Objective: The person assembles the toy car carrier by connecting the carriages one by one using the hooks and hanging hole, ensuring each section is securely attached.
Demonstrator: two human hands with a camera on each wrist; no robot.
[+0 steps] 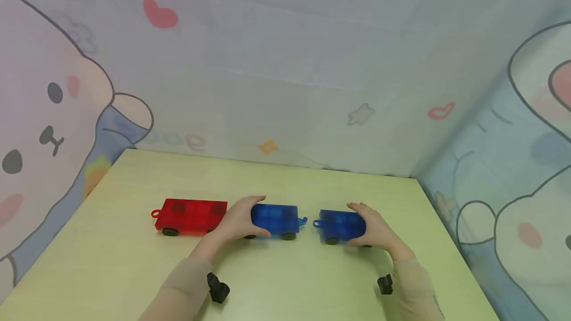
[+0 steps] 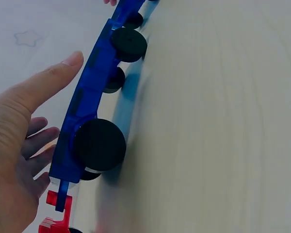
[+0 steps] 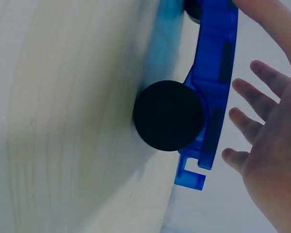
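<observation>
My left hand (image 1: 238, 219) spans the left end of a translucent blue toy train car (image 1: 278, 219), fingers on the far side and thumb on the near side. In the left wrist view a slight gap shows between the thumb (image 2: 63, 73) and the car. The car's hook overlaps a red ring (image 2: 53, 198) there. Similarly, my right hand (image 1: 374, 229) is around the right end of a second blue car (image 1: 336, 224), its fingers spread beyond it and the thumb (image 3: 266, 17) at its upper edge. A red car (image 1: 192, 216) stands left, partly behind my left hand.
All three cars stand in a row on the pale wooden table (image 1: 285, 281). A space separates the first blue car's hook (image 1: 303, 221) from the second one's ring (image 1: 317, 223). Behind the table hangs a printed cloth (image 1: 285, 63) with cartoon animals at both sides.
</observation>
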